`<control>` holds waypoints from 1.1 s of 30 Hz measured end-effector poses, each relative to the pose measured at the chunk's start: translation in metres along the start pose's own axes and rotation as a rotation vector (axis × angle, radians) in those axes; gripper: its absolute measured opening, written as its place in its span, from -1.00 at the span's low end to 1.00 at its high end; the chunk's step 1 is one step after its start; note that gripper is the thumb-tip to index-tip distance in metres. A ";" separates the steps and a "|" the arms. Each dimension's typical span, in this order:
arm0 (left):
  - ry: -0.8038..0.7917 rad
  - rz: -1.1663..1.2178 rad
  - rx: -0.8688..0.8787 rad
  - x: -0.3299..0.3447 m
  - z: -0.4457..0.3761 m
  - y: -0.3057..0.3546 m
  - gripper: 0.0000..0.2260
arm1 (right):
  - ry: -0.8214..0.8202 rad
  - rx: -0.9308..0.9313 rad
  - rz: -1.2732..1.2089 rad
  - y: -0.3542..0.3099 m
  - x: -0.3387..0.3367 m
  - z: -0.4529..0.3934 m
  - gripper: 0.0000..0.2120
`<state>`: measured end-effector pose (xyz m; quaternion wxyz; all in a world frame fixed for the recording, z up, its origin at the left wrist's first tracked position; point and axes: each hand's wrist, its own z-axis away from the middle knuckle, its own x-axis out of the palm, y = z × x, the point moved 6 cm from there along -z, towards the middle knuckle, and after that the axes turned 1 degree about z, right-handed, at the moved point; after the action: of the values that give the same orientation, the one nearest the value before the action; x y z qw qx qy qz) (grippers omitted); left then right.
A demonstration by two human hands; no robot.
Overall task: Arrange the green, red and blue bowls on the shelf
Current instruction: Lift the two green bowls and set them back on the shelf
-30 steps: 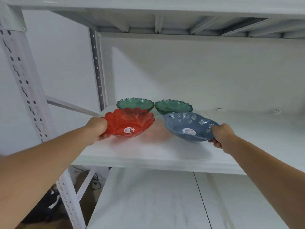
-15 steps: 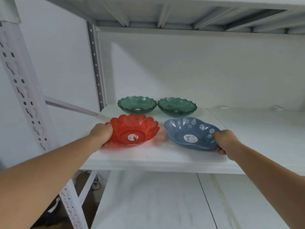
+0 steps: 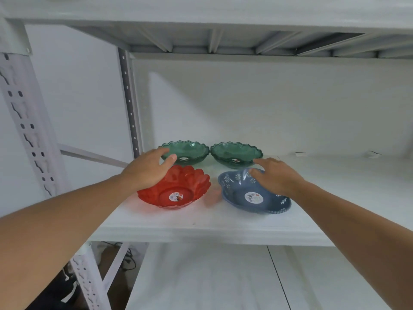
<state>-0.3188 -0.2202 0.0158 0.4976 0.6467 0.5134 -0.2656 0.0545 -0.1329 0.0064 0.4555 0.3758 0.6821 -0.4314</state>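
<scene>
On the shelf (image 3: pixel 223 222) your left hand (image 3: pixel 146 170) and right hand (image 3: pixel 276 176) hover spread and empty, since the red bowl (image 3: pixel 178 191) and blue bowl (image 3: pixel 252 195) sit placed before the green bowls (image 3: pixel 190 151).

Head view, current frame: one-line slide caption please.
Open left hand and right hand reach over red scalloped plastic bowl and blue flowered bowl toward two green bowls behind.

Hidden rims, unreadable labels
The left hand (image 3: pixel 146 170) covered the red bowl's (image 3: pixel 176 190) near-left rim; the right hand (image 3: pixel 276 176) hid the blue bowl's (image 3: pixel 250 198) far rim; bowl stickers were too small to read.
</scene>
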 end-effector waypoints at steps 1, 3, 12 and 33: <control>-0.006 -0.029 -0.004 0.000 0.000 0.001 -0.23 | 0.002 0.000 -0.012 -0.002 0.000 -0.001 -0.35; -0.022 -0.066 -0.015 0.000 -0.001 -0.001 -0.21 | 0.003 0.008 -0.020 -0.001 0.000 -0.003 -0.34; -0.053 -0.091 -0.112 -0.011 -0.012 -0.015 -0.17 | 0.039 0.035 -0.068 0.042 -0.009 -0.033 -0.39; -0.024 0.002 -0.252 0.036 -0.156 -0.085 -0.30 | -0.043 0.248 -0.136 0.064 0.027 -0.167 -0.39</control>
<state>-0.4122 -0.0652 0.0097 0.5813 0.5765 0.5359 -0.2064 0.0551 0.0476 0.0004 0.3897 0.3726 0.6375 -0.5504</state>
